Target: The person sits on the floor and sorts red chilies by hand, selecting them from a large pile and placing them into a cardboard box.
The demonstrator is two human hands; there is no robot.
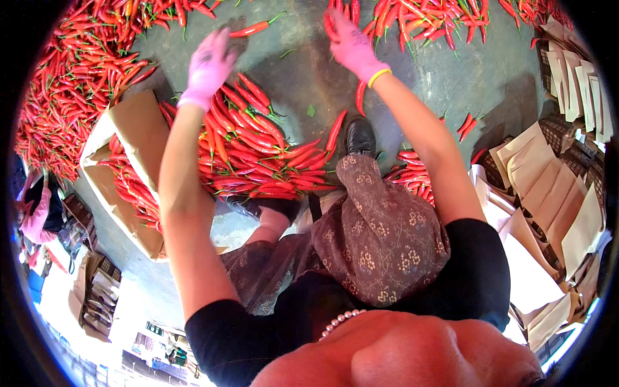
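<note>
Nearest the camera, the person's patterned brown skirt (380, 238) drapes over bent knees, with a black shoe (359, 137) planted on the grey concrete floor (451, 84). Just beyond the knees lies a tidy pile of red chillies (258, 155), laid roughly parallel with their green stems pointing the same way, and to its left an open cardboard box (132, 161) partly filled with more of them. Flattened cardboard sheets (548, 193) are stacked off to the right. Further out, both arms stretch forward in pink gloves. The left hand (209, 64) hovers with fingers spread and loose, holding nothing, just short of a single loose chilli (255, 28) lying on the floor. The right hand (348, 42) is curled around a few chillies at the edge of the far heap (419, 22), one of them dangling below the wrist. Farthest away, a broad bank of chillies (64, 84) curves round the floor's left side. These peppers look light, thin-skinned and slightly bendy, with glossy skins likely to slide against the gloves; gathering several along the mid-body seems safer than pulling on the brittle stems.
</note>
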